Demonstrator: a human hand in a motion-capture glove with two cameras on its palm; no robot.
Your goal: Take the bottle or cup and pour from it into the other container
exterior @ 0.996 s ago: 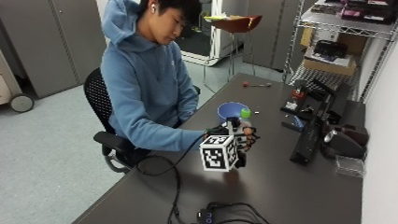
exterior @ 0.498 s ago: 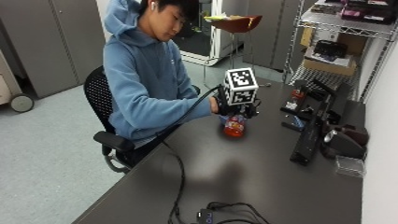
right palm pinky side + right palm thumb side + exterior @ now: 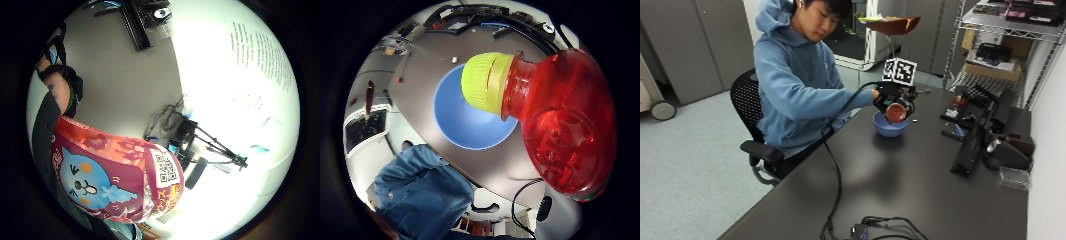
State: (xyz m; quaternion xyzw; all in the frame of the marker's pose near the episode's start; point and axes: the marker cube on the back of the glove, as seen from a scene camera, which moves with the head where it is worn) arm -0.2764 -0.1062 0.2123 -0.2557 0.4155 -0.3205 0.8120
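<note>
Your right hand has its grip wrapped round the red bottle, tipped over, with the yellow-green cap on. The blue bowl sits on the desk directly below your grip.

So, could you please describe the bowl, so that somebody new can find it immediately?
Find the dark table where the person sits. Near its edge beside them, under the gloved right hand tilting a red bottle, stands the blue bowl. It is the only blue, round, open container there.
</note>
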